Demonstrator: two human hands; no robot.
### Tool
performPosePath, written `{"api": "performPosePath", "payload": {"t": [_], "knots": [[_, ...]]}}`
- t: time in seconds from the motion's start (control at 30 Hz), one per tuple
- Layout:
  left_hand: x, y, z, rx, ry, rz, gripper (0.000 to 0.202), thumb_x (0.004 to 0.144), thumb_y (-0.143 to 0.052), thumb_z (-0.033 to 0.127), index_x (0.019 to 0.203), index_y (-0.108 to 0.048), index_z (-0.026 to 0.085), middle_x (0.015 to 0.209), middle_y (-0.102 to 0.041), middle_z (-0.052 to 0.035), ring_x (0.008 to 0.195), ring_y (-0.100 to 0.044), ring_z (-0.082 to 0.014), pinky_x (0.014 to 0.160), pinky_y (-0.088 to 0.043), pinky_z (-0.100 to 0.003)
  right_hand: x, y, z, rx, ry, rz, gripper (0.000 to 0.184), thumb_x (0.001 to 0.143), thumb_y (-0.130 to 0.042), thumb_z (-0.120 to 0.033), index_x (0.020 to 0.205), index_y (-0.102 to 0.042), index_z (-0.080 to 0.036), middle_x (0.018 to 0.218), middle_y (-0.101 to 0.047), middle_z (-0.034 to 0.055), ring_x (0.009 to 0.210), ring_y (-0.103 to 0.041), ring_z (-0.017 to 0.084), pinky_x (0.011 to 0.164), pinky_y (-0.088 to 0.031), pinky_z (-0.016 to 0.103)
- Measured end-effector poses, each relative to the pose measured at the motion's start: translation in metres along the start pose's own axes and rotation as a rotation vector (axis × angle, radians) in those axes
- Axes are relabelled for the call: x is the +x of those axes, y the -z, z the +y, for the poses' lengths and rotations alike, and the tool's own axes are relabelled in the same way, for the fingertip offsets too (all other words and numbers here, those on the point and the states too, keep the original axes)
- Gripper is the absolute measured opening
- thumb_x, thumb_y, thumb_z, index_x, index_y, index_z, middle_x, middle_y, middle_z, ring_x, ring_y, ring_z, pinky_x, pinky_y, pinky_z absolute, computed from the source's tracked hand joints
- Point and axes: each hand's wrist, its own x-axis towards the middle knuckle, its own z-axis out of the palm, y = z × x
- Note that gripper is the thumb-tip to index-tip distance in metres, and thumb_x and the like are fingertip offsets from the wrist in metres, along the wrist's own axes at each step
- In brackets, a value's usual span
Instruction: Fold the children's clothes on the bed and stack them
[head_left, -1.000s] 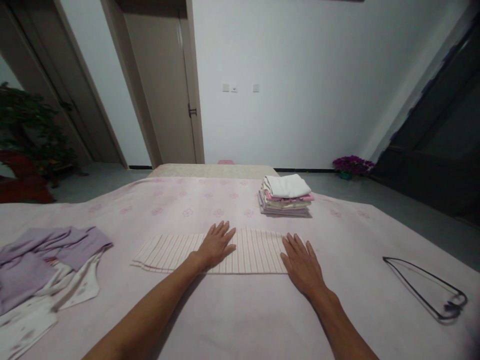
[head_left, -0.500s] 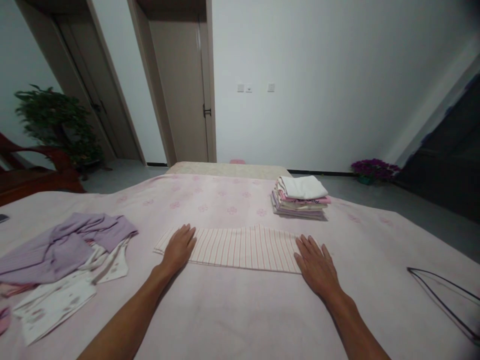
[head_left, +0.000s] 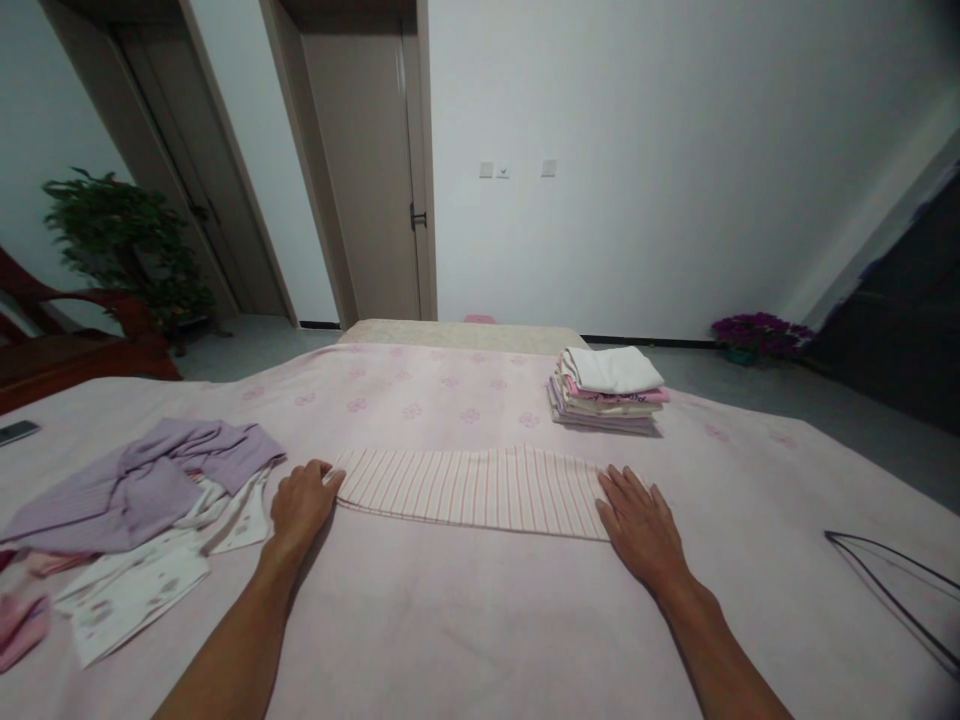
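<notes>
Cloth (head_left: 472,490) between 2 hands (head_left: 301,505) (head_left: 643,528), flowers (head_left: 761,330) in pot (head_left: 741,355)

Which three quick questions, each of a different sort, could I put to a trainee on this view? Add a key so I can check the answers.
1. True or false: the right hand rests on one end of the striped cloth.

2. Fill in the colour: the top piece of the folded stack is ____.

3. Which hand is nearer to the purple garment?

Key:
1. True
2. White
3. The left hand
</notes>
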Motion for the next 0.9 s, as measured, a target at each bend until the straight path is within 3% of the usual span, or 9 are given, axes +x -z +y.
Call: {"api": "performPosePath", "payload": {"t": [0.17, 0.33, 0.4, 0.47, 0.57, 0.63, 0.73, 0.8, 0.9], "knots": [[-0.003, 0.012, 0.002, -0.163, 0.059, 0.059, 0.042, 0.093, -0.039, 0.055, 0.1, -0.064, 0.022, 0.1, -0.073, -0.011, 0.093, -0.066, -0.0305, 0.073, -0.044, -0.037, 0.001, -0.002, 0.002, 0.014, 0.007, 0.008, 0.05, 0.1, -0.033, -0.036, 0.143, -0.054, -0.02, 0.154, -0.047, 0.0076, 0.147, -0.033, 0.026, 0.12, -0.021, 0.054], [-0.008, 0.012, 0.0, -0.1, 0.035, 0.03, 0.036, 0.093, -0.041, 0.052, 0.094, -0.063, 0.023, 0.093, -0.073, -0.0086, 0.086, -0.067, -0.0289, 0.065, -0.041, -0.034, 0.002, -0.002, 0.002, 0.013, 0.0, -0.001, 0.051, 0.1, -0.032, -0.036, 0.144, -0.053, -0.021, 0.155, -0.047, 0.007, 0.147, -0.033, 0.026, 0.12, -0.021, 0.054], [-0.009, 0.008, -0.002, -0.067, -0.003, 0.047, 0.034, 0.093, -0.043, 0.048, 0.095, -0.064, 0.022, 0.097, -0.072, -0.0101, 0.089, -0.067, -0.0286, 0.067, -0.043, -0.034, 0.001, -0.001, 0.001, 0.016, -0.003, -0.007, 0.051, 0.1, -0.032, -0.037, 0.144, -0.053, -0.021, 0.155, -0.047, 0.0071, 0.147, -0.033, 0.026, 0.12, -0.021, 0.055], [-0.009, 0.005, -0.003, -0.051, -0.051, 0.144, 0.031, 0.092, -0.045, 0.043, 0.101, -0.065, 0.021, 0.102, -0.071, -0.0118, 0.096, -0.066, -0.0293, 0.075, -0.047, -0.036, 0.001, 0.0, 0.001, 0.022, 0.0, -0.004, 0.05, 0.1, -0.032, -0.037, 0.143, -0.053, -0.021, 0.154, -0.047, 0.0074, 0.147, -0.033, 0.026, 0.12, -0.021, 0.055], [-0.008, 0.008, -0.003, -0.112, -0.255, 0.286, 0.029, 0.091, -0.048, 0.039, 0.106, -0.066, 0.021, 0.108, -0.069, -0.0109, 0.104, -0.063, -0.0282, 0.088, -0.047, -0.038, 0.001, 0.001, 0.001, 0.031, 0.009, 0.011, 0.05, 0.1, -0.034, -0.036, 0.142, -0.054, -0.021, 0.154, -0.048, 0.0076, 0.147, -0.034, 0.027, 0.119, -0.022, 0.054], [-0.009, 0.014, -0.003, -0.201, -0.452, 0.228, 0.028, 0.091, -0.049, 0.04, 0.103, -0.068, 0.022, 0.107, -0.069, -0.0083, 0.103, -0.063, -0.0256, 0.091, -0.047, -0.036, 0.001, 0.001, 0.001, 0.033, 0.012, 0.021, 0.049, 0.1, -0.034, -0.036, 0.142, -0.055, -0.021, 0.153, -0.049, 0.0073, 0.147, -0.035, 0.027, 0.119, -0.022, 0.054], [-0.012, 0.021, -0.005, -0.265, -0.633, 0.024, 0.026, 0.091, -0.054, 0.043, 0.101, -0.071, 0.026, 0.104, -0.07, -0.005, 0.101, -0.063, -0.0233, 0.09, -0.048, -0.033, 0.0, 0.001, 0.002, 0.031, 0.012, 0.027, 0.048, 0.1, -0.033, -0.035, 0.141, -0.055, -0.022, 0.153, -0.05, 0.0069, 0.146, -0.035, 0.026, 0.119, -0.022, 0.054], [-0.016, 0.022, -0.009, -0.252, -0.66, -0.074, 0.024, 0.09, -0.058, 0.043, 0.1, -0.073, 0.028, 0.104, -0.07, -0.0039, 0.101, -0.063, -0.0229, 0.088, -0.049, -0.033, 0.0, 0.001, 0.001, 0.029, 0.011, 0.026, 0.048, 0.1, -0.034, -0.035, 0.141, -0.055, -0.022, 0.153, -0.05, 0.0069, 0.146, -0.035, 0.026, 0.119, -0.021, 0.054], [-0.021, 0.019, -0.012, -0.238, -0.654, -0.122, 0.022, 0.09, -0.055, 0.037, 0.1, -0.073, 0.028, 0.106, -0.07, -0.0041, 0.102, -0.062, -0.0222, 0.088, -0.049, -0.032, 0.0, 0.002, 0.001, 0.029, 0.008, 0.014, 0.048, 0.1, -0.034, -0.034, 0.141, -0.055, -0.022, 0.152, -0.05, 0.0072, 0.146, -0.036, 0.026, 0.119, -0.022, 0.054]]}}
